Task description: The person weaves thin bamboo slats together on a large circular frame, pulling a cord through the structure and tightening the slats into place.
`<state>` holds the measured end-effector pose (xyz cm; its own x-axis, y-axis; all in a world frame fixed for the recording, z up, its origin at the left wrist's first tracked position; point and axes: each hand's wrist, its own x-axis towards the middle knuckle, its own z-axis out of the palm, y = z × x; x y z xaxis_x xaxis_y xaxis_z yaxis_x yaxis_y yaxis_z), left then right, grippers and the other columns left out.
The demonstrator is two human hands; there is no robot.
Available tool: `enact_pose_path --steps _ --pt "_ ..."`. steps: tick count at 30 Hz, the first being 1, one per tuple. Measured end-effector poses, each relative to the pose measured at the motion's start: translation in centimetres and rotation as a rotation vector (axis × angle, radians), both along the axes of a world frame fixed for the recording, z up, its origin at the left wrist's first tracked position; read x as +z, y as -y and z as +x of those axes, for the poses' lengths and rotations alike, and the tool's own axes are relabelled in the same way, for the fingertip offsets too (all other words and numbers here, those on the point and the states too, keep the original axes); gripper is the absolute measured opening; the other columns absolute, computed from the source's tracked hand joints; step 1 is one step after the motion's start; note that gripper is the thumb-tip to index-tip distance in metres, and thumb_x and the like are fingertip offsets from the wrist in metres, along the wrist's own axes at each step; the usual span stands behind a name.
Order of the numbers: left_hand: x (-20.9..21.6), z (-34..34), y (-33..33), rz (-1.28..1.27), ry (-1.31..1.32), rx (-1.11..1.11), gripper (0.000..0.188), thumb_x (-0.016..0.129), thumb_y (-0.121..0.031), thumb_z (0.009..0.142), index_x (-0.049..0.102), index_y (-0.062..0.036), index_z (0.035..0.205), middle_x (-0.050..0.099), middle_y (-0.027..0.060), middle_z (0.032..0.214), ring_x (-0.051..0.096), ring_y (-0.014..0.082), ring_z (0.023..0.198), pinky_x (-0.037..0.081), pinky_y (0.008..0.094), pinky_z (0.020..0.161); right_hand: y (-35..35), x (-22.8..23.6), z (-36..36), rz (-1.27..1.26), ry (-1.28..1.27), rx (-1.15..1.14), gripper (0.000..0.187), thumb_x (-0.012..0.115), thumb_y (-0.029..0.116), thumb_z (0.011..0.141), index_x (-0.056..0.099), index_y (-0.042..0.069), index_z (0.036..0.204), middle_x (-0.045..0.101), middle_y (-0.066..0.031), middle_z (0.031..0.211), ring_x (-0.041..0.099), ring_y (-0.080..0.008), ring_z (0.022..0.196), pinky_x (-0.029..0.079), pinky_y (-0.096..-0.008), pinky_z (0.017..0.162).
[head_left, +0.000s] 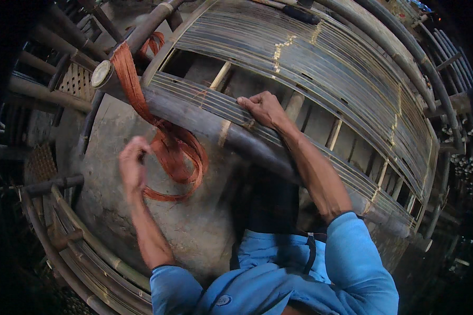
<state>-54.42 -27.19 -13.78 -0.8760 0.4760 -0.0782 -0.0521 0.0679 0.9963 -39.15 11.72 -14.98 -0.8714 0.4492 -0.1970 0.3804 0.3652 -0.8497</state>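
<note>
My right hand rests on a row of thin dark bamboo slats along the front of a bamboo bench frame, its fingers curled together in a pinch. What those fingers hold, if anything, is too small to make out. Smeared by motion, my left hand is raised over the floor, beside a hanging bundle of orange-red fibre strips. The bundle drapes over the thick bamboo front pole and loops down below it. A thin orange tie sits on the slats left of my right hand.
Behind the front slats, bamboo crosspieces span a gap. Beyond it is a wide slatted panel with pale lashings. A dark handled tool lies at the far edge. Another bamboo frame stands at lower left on the concrete floor.
</note>
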Motion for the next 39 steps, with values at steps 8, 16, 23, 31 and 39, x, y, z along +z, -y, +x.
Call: enact_pose_path --steps 8,16,23,31,39 --pt "12.7 5.4 -3.2 0.455 -0.089 0.001 0.027 0.047 -0.025 0.105 0.057 -0.0063 0.09 0.066 0.0211 0.121 0.065 0.0367 0.109 0.047 0.0524 0.101 0.1 0.1 0.4 0.091 0.0 -0.051 0.048 0.068 0.047 0.093 0.078 0.0 0.095 0.067 -0.0257 0.07 0.069 -0.0351 0.066 0.053 -0.0459 0.071" --pt "6.4 -14.5 7.4 -0.093 -0.013 0.272 0.041 0.055 -0.043 0.103 0.067 -0.0045 0.11 0.068 0.0147 0.101 0.065 0.0308 0.088 0.051 0.0447 0.088 -1.0 -2.8 1.0 0.275 -0.067 -0.078 0.039 0.071 0.04 0.094 0.078 0.002 0.095 0.074 -0.0199 0.082 0.074 -0.0269 0.084 0.056 -0.0392 0.078" --pt "-3.5 -3.0 4.0 -1.079 -0.912 0.179 0.06 0.067 -0.053 0.095 0.07 0.0045 0.113 0.069 0.0194 0.118 0.062 0.0349 0.117 0.048 0.0454 0.101 -6.5 2.8 15.6 0.314 -0.391 -0.335 0.022 0.075 0.025 0.091 0.078 0.005 0.1 0.076 -0.0146 0.095 0.07 -0.0238 0.082 0.055 -0.0364 0.075" --pt "-3.4 27.0 -18.9 -0.629 -0.604 -0.561 0.058 0.084 -0.046 0.08 0.071 0.0035 0.107 0.068 0.0238 0.104 0.063 0.0366 0.097 0.042 0.0476 0.099 -9.3 2.9 35.2 0.201 0.247 -0.549 0.047 0.071 0.048 0.092 0.079 0.003 0.104 0.077 -0.0165 0.092 0.074 -0.0281 0.087 0.056 -0.0395 0.083" --pt "2.3 21.5 -16.2 -0.019 0.027 -0.454 0.033 0.056 -0.024 0.103 0.072 0.0053 0.105 0.072 0.0151 0.117 0.063 0.0201 0.113 0.046 0.035 0.101 -8.9 1.9 36.4 0.189 0.274 -0.476 0.049 0.071 0.051 0.09 0.079 0.003 0.099 0.071 -0.0191 0.074 0.07 -0.0321 0.073 0.054 -0.0427 0.075"
